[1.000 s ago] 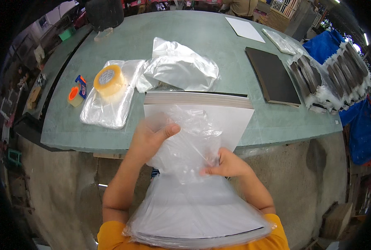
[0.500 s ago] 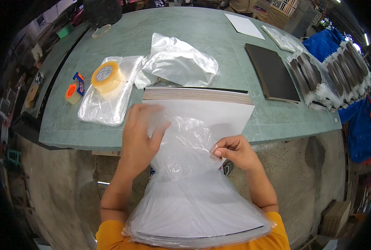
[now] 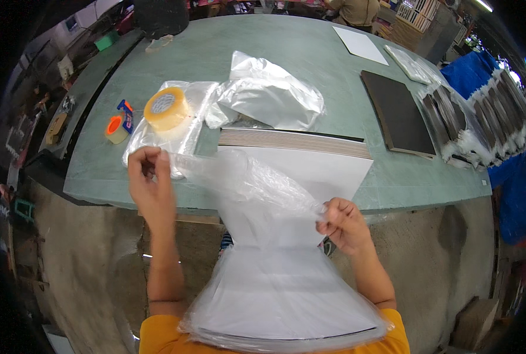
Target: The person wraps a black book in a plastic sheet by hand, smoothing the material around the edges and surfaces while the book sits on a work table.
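Note:
A clear plastic bag (image 3: pixel 263 186) is stretched across in front of me. At its left end, my left hand (image 3: pixel 151 186) pinches the film. My right hand (image 3: pixel 346 227) has its fingers closed on the film at the other end. The lower part of the plastic covers a white pack (image 3: pixel 280 295) with a dark lower edge, resting against my yellow shirt. Just beyond the stretched film, a stack of white boards (image 3: pixel 333 171) with brown layered edges and a black far edge stands at the table's near edge, partly hidden by the plastic.
On the green table (image 3: pixel 274 41) lie clear tape (image 3: pixel 177 112) on folded plastic bags (image 3: pixel 145 141), a tape dispenser (image 3: pixel 120 125) and crumpled film (image 3: pixel 274 94). Rightward are a dark board stack (image 3: pixel 398 112), a white sheet (image 3: pixel 360 45) and wrapped dark bundles (image 3: pixel 493 112). A person (image 3: pixel 357 12) is at the far side.
My left hand has moved left and down and now holds the film, pulling it out sideways. My right hand has moved slightly right. The view has shifted a little.

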`<state>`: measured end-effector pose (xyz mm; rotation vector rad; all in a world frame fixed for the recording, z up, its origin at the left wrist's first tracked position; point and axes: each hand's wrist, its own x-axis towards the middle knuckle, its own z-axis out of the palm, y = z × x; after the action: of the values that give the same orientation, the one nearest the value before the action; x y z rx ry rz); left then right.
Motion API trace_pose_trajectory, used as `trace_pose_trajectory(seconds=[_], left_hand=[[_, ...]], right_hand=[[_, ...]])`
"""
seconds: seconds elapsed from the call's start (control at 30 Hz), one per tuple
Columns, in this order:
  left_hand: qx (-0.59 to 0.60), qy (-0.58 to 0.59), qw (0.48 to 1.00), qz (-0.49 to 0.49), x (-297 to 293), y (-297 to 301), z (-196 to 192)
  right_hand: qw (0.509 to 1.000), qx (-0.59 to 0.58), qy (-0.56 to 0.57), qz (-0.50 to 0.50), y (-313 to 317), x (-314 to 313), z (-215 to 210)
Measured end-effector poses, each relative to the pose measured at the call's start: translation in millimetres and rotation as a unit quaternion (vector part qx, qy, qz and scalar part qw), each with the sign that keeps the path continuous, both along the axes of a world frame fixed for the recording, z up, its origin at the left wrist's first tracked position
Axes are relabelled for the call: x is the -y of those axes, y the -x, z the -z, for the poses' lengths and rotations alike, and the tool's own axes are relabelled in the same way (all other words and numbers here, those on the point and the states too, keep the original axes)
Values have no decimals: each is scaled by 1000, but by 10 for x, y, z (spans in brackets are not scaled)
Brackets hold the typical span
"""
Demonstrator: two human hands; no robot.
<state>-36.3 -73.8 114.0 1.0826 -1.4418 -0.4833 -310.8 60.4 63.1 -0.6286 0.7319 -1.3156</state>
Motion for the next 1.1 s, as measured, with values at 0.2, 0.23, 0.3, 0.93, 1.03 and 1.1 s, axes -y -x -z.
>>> trace_pose_trajectory(seconds=[0.2, 0.23, 0.3, 0.93, 1.03, 1.1], left_hand=[[293, -147, 782, 530, -884, 754, 290], [287, -206, 744, 568, -878, 790, 248], [139, -103, 868, 465, -876, 718, 28], [57, -93, 742, 661, -988, 896, 121], [-31, -15, 815, 579, -913, 882, 128], [-120, -70, 850, 508, -786, 821, -79]], right_hand=[[922, -141, 316, 174, -276, 111, -489], [916, -153, 299, 217, -232, 91, -597], [904, -165, 258, 299, -178, 21, -712], [810, -303, 347, 363, -497, -98, -676], [862, -346, 287, 236, -465, -34, -727], [857, -453, 218, 112, -468, 1, -578]])
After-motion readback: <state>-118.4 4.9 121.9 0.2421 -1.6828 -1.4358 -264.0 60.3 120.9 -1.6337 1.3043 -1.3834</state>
